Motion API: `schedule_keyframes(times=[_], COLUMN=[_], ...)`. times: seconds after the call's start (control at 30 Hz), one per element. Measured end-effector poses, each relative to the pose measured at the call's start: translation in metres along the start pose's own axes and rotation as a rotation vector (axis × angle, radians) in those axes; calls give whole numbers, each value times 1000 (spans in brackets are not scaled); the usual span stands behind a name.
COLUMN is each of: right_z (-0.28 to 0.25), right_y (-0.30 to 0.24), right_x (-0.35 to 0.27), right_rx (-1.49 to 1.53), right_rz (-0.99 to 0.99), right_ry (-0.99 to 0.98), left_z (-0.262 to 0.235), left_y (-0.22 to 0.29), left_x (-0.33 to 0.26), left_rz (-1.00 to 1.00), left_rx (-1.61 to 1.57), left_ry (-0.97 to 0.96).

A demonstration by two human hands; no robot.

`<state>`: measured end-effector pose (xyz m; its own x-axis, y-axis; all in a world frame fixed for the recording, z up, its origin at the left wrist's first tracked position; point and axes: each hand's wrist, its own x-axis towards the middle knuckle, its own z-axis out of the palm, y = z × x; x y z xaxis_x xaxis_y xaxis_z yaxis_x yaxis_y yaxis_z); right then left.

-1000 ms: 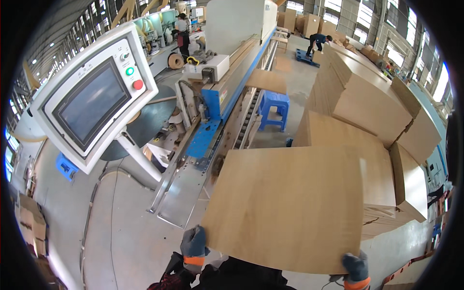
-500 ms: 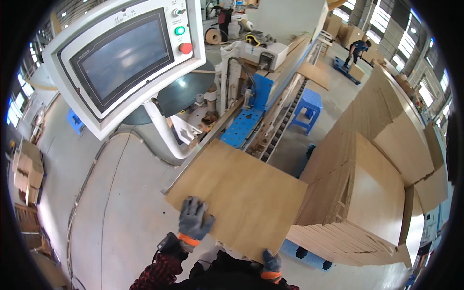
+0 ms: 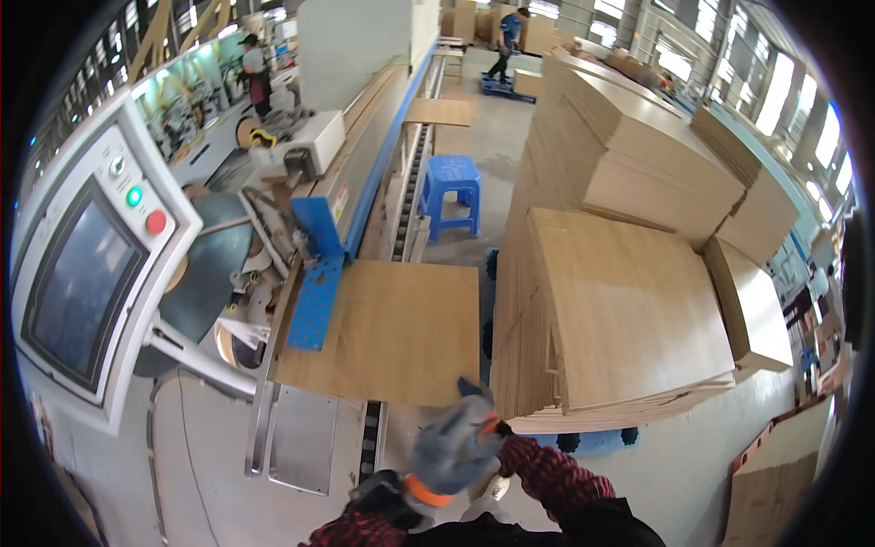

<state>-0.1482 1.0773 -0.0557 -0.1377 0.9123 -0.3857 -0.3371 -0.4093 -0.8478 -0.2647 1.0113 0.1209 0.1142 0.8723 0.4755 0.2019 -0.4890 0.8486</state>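
A light oak wooden panel [image 3: 383, 328] lies flat on the infeed of a long blue and cream edge-banding machine [image 3: 319, 219]. My left hand [image 3: 448, 453], in a grey glove with an orange cuff, hovers just below the panel's near right corner and holds nothing that I can see. My right hand [image 3: 474, 394] is mostly hidden behind the left. Only its dark fingertips show, touching the panel's near edge. Both sleeves are red plaid.
A control screen box [image 3: 82, 273] on an arm stands at the left. A tall stack of oak panels [image 3: 629, 310] stands at the right, with more stacks behind. A blue plastic stool [image 3: 453, 190] stands beside the conveyor rail. Two people work far off.
The panel has gone from being carried in both hands to lying flat on the machine infeed. My left hand has come off its top face, and my view has swung right.
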Motion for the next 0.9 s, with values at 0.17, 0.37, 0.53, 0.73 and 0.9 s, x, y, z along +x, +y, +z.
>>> schedule_keyframes(times=[0.17, 0.37, 0.53, 0.73, 0.9], right_z=[7, 13, 1, -59, -124], right_y=[-20, -45, -34, -27, -122], right_x=[57, 100, 42, -151, -225], right_rx=[-45, -119, -253, -742, 723], right_rz=[-123, -269, -490, -502, -138], right_ry=[-20, -32, -99, 65, -47], left_z=[61, 86, 76, 31, -26], left_y=[43, 44, 19, 33, 66], left_x=[62, 71, 91, 84, 25], left_rz=[-207, -475, -810, -906, -595], left_rx=[78, 257, -441, -835, -961], left_ry=[-258, -225, -194, -183, 172])
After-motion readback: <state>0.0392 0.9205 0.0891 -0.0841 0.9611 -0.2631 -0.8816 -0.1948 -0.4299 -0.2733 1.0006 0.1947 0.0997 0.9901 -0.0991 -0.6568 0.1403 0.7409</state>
